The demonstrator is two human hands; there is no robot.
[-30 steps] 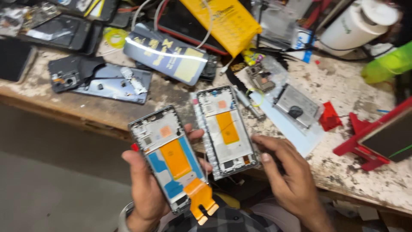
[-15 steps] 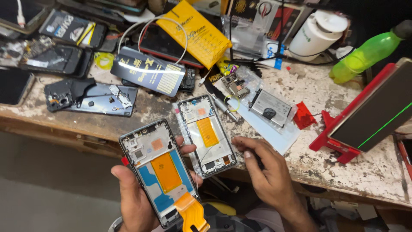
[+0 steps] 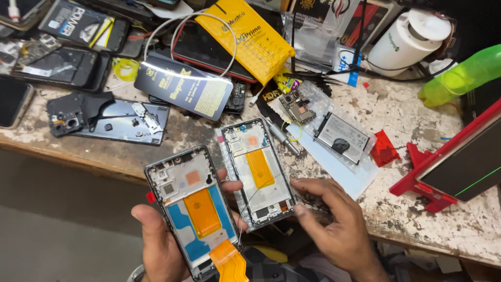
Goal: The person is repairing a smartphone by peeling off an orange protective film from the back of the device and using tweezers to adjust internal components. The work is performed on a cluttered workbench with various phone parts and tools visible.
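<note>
My left hand (image 3: pixel 164 243) grips an opened phone display frame (image 3: pixel 193 209) with an orange flex ribbon hanging from its lower end, held in front of the bench edge. A second display frame (image 3: pixel 257 172), also with an orange strip down its middle, lies on the bench edge just right of the first. My right hand (image 3: pixel 334 222) rests at its lower right corner, fingers spread, fingertips touching the frame's edge. A phone battery (image 3: pixel 342 138) and a small circuit board (image 3: pixel 296 108) lie on a white sheet behind the second frame.
A worn white workbench (image 3: pixel 417 209) carries a phone back cover (image 3: pixel 122 121), dark and yellow packages (image 3: pixel 182 86), a red stand holding a screen (image 3: pixel 459 167), a white jar (image 3: pixel 404 42), a green bottle (image 3: pixel 462 75) and several phones at the left.
The view has tilted and shifted, so the bench sits lower left in frame. My right hand has slid from under the second frame to its lower right corner, leaving it on the bench.
</note>
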